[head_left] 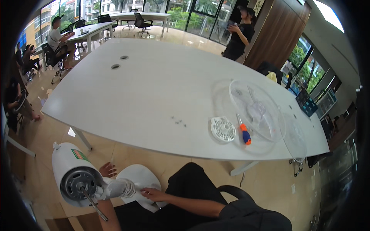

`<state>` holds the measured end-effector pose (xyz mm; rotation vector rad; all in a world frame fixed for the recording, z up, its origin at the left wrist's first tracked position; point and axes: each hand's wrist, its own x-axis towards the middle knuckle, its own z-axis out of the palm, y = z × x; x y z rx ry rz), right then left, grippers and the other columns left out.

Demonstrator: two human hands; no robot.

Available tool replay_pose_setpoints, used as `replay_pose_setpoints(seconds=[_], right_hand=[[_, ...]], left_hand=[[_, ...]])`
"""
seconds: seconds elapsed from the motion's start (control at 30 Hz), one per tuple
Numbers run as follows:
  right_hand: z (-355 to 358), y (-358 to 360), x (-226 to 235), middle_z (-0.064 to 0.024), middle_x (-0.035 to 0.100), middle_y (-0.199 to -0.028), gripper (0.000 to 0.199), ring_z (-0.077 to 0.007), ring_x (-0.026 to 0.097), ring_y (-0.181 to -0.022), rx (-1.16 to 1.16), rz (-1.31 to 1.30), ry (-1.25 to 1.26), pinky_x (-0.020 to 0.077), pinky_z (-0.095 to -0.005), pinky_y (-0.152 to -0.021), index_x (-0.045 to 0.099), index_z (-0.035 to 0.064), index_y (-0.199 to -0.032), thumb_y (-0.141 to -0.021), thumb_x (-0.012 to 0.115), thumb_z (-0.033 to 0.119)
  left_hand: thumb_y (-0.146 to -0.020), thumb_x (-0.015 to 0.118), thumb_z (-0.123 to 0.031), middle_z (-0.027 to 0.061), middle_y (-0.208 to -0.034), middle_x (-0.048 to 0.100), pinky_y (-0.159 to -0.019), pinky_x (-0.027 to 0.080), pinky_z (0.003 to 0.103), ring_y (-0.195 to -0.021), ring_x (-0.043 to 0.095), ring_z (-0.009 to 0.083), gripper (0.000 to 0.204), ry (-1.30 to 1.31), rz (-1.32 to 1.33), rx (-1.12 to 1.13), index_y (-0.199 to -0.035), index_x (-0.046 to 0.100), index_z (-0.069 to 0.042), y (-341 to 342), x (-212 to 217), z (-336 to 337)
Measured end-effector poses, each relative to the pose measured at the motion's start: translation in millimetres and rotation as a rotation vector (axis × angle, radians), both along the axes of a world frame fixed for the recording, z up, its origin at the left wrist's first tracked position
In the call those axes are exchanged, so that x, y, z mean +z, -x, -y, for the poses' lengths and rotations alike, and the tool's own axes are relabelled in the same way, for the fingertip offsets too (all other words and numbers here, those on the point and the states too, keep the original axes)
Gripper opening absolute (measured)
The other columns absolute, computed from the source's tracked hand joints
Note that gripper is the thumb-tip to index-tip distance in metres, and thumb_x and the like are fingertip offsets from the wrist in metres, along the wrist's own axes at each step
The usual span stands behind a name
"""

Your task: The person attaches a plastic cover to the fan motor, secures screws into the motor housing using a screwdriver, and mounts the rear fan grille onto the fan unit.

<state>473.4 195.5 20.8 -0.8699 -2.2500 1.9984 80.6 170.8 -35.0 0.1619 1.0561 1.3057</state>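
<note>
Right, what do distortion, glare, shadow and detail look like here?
In the head view: the white tabletop bows at its edges, corners black; the upper-right bright panel washes out; the floor gleams; a soft shadow lies left of the round fan guard; small dark bits are too tiny to identify.

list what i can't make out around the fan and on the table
Head view: the left wrist, hidden behind the fan body; the left hand shows beyond it.
Head view: part of the fan base, covered by the neck and the right hand.
Head view: what the small dark bits on the table are; too small.
</note>
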Motion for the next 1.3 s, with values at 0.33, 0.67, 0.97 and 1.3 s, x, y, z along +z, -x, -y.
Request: replay_pose_setpoints(seconds=[0.33,0.67,0.97,1.3], right_hand=[[-63.1,-130.2,242.2,-0.0085,0.069,-0.088,0.029,-0.0127,0.062,-0.078,-0.051,-0.234,-0.288,0.0510,-0.0288,-0.072,0.068,0.0029,-0.111,-0.094,0.066,0.026],[-226.8,-91.3,288.5,-0.0117,0.068,-0.074,0.036,-0.0271,0.066,-0.072,-0.697,-0.093,-1.064,0.0517,-0.0393,-0.073,0.072,0.0039,-0.105,-0.081,0.075,0.030],[-222.1,-93.7,268.8,-0.0145,0.066,-0.082,0.033,-0.0291,0.063,-0.076,-0.671,-0.039,-1.173,0.0504,-0.0417,-0.071,0.072,0.0014,-0.102,-0.081,0.074,0.026],[-119.3,-187.5,295.0,-0.0088,0.059,-0.082,0.035,-0.0185,0.055,-0.071,-0.670,-0.465,-1.086,0.0460,-0.0307,-0.063,0.066,0.0019,-0.112,-0.081,0.075,0.015]], left_hand=[[-0.099,0.048,-0.045,0.0072,-0.127,0.061,-0.099,0.049,0.045,-0.115,0.060,0.0233,0.049,-0.281,-0.677,0.083,-0.133,0.053,-0.010,-72.6,-52.2,126.4],[-0.100,0.053,-0.024,0.0104,-0.109,0.064,-0.075,0.055,0.034,-0.092,0.065,0.0193,0.036,0.116,-0.571,0.571,-0.127,0.056,0.000,-189.8,74.8,153.5],[-0.094,0.061,-0.011,0.0163,-0.115,0.066,-0.078,0.057,0.031,-0.094,0.067,0.0189,0.042,0.085,-0.758,0.589,-0.133,0.053,0.003,-279.9,116.1,206.7],[-0.065,0.092,-0.031,0.0216,-0.129,0.058,-0.094,0.050,0.042,-0.118,0.058,0.0306,0.097,0.064,-1.190,0.685,-0.140,0.041,0.004,-307.3,189.8,173.9]])
